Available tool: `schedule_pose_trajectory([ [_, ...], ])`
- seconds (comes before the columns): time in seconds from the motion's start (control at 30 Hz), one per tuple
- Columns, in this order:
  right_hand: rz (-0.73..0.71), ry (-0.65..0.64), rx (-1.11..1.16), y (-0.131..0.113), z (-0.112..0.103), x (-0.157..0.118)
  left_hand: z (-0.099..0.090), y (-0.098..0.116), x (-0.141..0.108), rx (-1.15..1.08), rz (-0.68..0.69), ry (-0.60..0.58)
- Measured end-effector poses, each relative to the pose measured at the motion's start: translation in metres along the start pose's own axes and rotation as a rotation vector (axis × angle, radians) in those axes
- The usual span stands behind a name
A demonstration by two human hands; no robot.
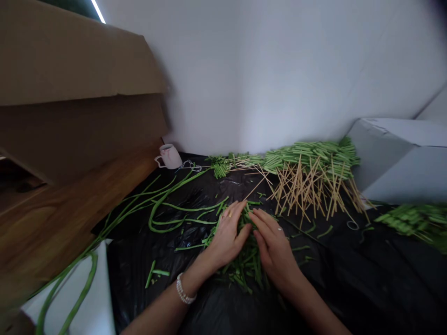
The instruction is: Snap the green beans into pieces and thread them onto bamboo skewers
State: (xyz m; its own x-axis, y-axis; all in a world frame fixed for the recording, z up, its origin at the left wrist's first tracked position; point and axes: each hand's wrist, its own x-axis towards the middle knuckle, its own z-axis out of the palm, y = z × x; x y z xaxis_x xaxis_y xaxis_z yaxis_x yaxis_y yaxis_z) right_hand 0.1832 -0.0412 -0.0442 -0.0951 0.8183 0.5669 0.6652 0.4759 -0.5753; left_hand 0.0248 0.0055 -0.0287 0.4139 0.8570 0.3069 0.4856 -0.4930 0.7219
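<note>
A loose pile of cut green long beans point(249, 267) lies on black plastic sheeting in front of me. My left hand point(228, 235) rests on its left side, fingers stretched out and held close together. On the right side lies my right hand point(272, 239), also with straight fingers, its tips near those of the left. Both hands touch the pile from above, and part of it is hidden under them. Uncut long beans point(164, 204) trail away to the left. Beyond my hands, rows of cut beans point(310, 156) are threaded on thin wooden skewers point(300, 188).
A pinkish mug point(169, 156) stands at the back left by some string point(190, 165). A cardboard box point(80, 93) looms at left, a white box point(401, 158) at right. More bean pieces point(415, 221) lie far right. A white wall point(244, 83) closes the back.
</note>
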Motion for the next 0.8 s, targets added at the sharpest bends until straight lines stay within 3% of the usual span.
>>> schedule_pose_trajectory([
  [0.17, -0.026, -0.194, -0.281, 0.007, 0.013, -0.008, -0.019, -0.008, 0.01, -0.011, -0.036, 0.165],
  [0.33, -0.026, -0.228, -0.443, 0.012, 0.016, -0.011, -0.071, -0.028, 0.019, 0.151, -0.093, 0.106],
  [0.47, -0.024, -0.229, -0.481, 0.012, 0.016, -0.012, -0.132, -0.055, 0.012, 0.388, -0.321, 0.173],
  [0.57, -0.022, -0.241, -0.492, 0.01, 0.016, -0.012, -0.17, -0.082, -0.006, 0.709, -0.544, 0.208],
  [0.67, -0.02, -0.236, -0.498, 0.009, 0.015, -0.012, -0.19, -0.107, -0.03, 0.919, -0.73, 0.2],
  [0.8, -0.021, -0.227, -0.503, 0.008, 0.015, -0.012, -0.197, -0.123, -0.048, 0.918, -0.863, 0.041],
])
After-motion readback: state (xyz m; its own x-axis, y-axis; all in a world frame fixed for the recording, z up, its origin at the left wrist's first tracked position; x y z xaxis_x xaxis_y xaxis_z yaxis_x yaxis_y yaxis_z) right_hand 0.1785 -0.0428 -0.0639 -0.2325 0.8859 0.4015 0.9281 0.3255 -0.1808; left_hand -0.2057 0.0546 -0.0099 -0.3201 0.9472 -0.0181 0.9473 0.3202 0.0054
